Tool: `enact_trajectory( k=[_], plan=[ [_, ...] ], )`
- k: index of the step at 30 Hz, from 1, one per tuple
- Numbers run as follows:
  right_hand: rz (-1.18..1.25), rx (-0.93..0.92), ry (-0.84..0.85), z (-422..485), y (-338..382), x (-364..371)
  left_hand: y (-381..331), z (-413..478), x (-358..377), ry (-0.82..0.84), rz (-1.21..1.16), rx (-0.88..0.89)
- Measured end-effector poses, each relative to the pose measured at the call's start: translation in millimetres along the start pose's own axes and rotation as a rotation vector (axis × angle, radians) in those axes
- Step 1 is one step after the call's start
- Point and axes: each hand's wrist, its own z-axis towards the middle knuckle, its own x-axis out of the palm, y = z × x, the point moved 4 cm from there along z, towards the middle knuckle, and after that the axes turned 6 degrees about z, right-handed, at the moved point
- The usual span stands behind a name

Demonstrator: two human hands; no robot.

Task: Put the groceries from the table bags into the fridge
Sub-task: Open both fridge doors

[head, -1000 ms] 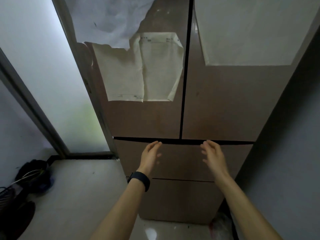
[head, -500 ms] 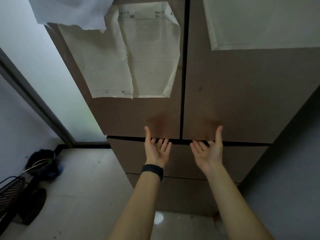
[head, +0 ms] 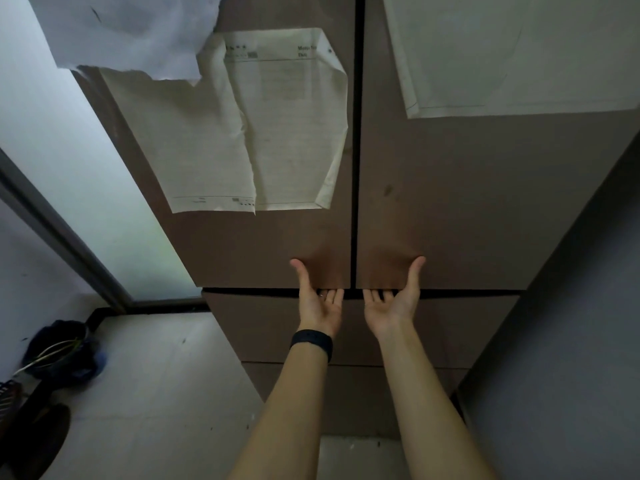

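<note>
left hand [head: 320,304], right hand [head: 392,304] — fridge doors [head: 450,202]

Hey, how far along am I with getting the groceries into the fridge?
Done: nothing visible yet; the left door and right door are closed. In hand: the left hand and right hand hook fingers under those doors' bottom edges, thumbs on the fronts. Left: opening them and loading everything; no bags or groceries are in view.
</note>
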Motion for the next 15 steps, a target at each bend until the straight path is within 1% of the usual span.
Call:
enact_trajectory(
  k=[3, 8, 15],
  plan=[
    [-0.013, 0.009, 0.017, -1.8, 3.3, -2.5, -4.9, -2.8, -4.2, 0.027, 0.107, 0.001],
    [-0.105, -0.001, 0.031, -2.4, 5.0, -5.0, -10.3, -11.0, 0.5, -0.014, 0.209, 0.01],
    [-0.164, 0.002, 0.035, -9.1, 12.3, -6.6, -12.7, -19.5, -1.7, -0.08, 0.243, 0.01]
  ],
)
